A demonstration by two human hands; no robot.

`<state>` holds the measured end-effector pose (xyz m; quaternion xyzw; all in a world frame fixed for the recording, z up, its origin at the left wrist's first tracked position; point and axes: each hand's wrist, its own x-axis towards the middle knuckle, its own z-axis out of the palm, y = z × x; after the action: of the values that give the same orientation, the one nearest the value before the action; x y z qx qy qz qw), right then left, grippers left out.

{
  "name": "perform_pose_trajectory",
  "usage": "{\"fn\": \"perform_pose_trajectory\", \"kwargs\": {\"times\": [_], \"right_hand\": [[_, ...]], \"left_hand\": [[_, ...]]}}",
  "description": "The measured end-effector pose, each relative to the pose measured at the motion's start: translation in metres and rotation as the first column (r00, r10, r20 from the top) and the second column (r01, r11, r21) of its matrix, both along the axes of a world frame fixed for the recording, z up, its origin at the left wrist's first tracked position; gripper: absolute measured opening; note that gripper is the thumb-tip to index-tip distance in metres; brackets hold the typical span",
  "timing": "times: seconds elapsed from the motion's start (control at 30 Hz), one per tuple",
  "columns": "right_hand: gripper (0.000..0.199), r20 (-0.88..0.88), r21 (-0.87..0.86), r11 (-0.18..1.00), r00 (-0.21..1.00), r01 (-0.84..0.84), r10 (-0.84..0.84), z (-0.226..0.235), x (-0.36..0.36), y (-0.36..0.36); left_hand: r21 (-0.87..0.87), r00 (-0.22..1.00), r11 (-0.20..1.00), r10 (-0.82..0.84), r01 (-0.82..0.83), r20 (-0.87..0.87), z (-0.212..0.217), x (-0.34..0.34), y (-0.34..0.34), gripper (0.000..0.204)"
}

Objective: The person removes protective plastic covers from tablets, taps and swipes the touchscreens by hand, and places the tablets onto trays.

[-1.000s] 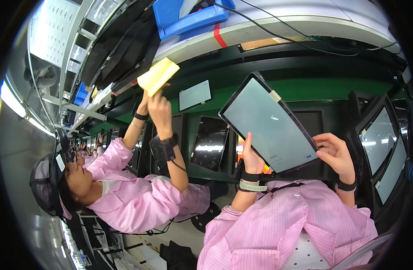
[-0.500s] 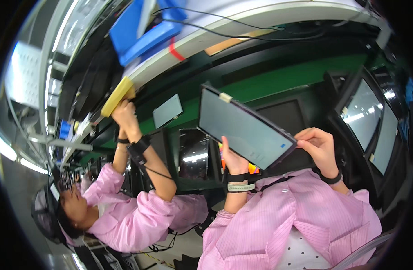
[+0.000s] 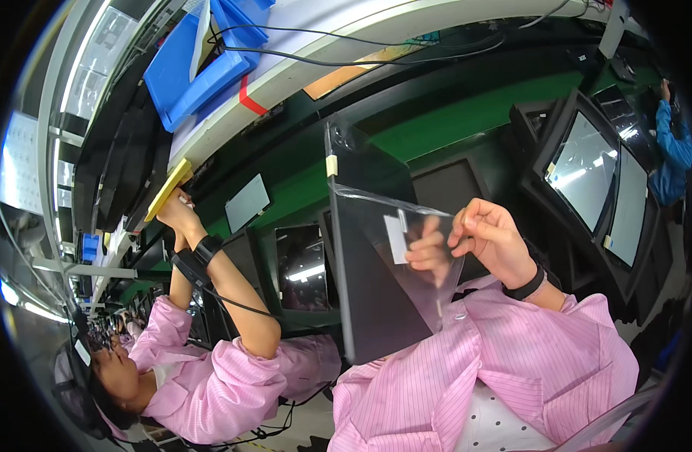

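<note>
A thin flat display panel (image 3: 372, 313) stands tilted in front of my pink jacket, its screen now dark. Clear film (image 3: 448, 290) lifts off its right part, with a small white label (image 3: 396, 239) showing on it. My right hand (image 3: 485, 235), with a black wristband, pinches the film's edge between thumb and fingers. Behind the panel, my left hand and forearm are hidden. Fingers also show in the film; I cannot tell whether they are a reflection or my left hand seen through it. A pale yellow tab (image 3: 332, 166) sits on the panel's left edge.
To the left a co-worker in pink (image 3: 218, 369) holds a yellow block (image 3: 169, 188) by the shelf. Blue bins (image 3: 203, 68) and black cables lie on the white shelf (image 3: 301, 64). Panels in black trays (image 3: 546, 162) stand at right, beyond a dark and green conveyor line (image 3: 466, 143).
The panel has turned more upright, and its lit grey screen now looks dark. Film has come away with my right hand, which moved slightly left. My left hand has disappeared behind the panel.
</note>
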<state>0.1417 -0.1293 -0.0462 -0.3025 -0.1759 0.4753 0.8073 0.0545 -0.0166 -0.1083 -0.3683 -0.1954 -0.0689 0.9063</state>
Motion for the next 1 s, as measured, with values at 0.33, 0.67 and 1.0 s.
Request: {"fn": "perform_pose_trajectory", "kwargs": {"times": [0.33, 0.67, 1.0], "right_hand": [[0.010, -0.009, 0.039, 0.968, 0.969, 0.248, -0.248, 0.005, 0.027, -0.009], [0.023, 0.090, 0.187, 0.975, 0.986, 0.123, -0.142, 0.055, 0.059, 0.010], [0.010, 0.234, -0.030, 0.984, 0.956, -0.177, 0.180, 0.024, 0.000, 0.001]], "left_hand": [[0.227, 0.891, 0.969, 0.188, -0.099, -0.414, 0.031, -0.014, 0.003, 0.031], [0.428, 0.728, 0.903, 0.272, 0.032, -0.630, 0.041, -0.005, 0.013, 0.032], [0.709, 0.834, 0.704, 0.379, 0.020, -0.400, 0.028, -0.003, 0.027, 0.031]]}}
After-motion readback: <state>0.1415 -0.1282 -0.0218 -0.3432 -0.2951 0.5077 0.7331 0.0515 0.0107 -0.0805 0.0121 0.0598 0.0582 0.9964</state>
